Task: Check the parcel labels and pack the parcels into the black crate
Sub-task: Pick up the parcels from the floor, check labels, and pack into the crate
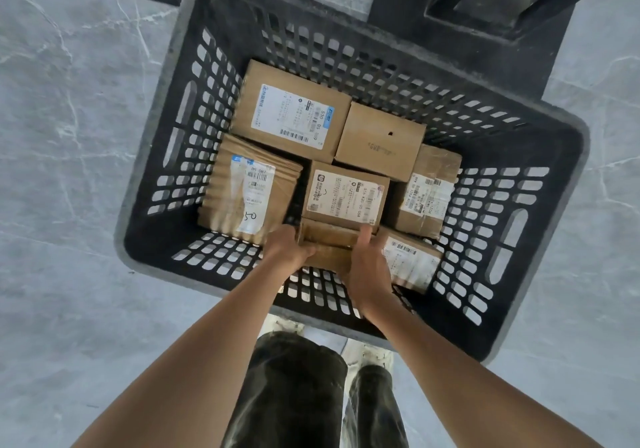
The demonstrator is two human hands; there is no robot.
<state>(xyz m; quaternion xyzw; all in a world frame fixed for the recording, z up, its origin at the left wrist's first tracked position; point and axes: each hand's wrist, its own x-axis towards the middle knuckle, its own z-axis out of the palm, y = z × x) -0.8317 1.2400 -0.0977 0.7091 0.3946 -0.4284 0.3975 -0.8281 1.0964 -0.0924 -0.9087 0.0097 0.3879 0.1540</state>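
A small box (329, 243) sits low in the crate (540, 128) against its near wall, held between both hands; the left hand (289, 250) clasps its left end, fingers curled round the near edge, while the right hand (367, 267) presses flat against its right end, thumb up along the side; the box shows bare cardboard on top, no label facing up, and it is a little blurred.

Just beyond it, touching or nearly so, lies a labelled box (344, 193) with its label upward; to the left of the hands stands a ribbed parcel (247, 187) with a label and a handwritten mark, blurred at its lower edge; to the right of the right hand a white-labelled box (412, 262) lies tilted against the near right corner; beyond that a taped box (427, 191) rests by the right wall. At the far side a big box (291, 108) carries a large label, and a plain box (379, 141) beside it overlaps the ones nearer.

The crate is black, with slotted walls and a grey rim, and stands on a pale marbled floor (69, 135); the person's dark trousers (294, 388) and pale shoes show just below the near rim.
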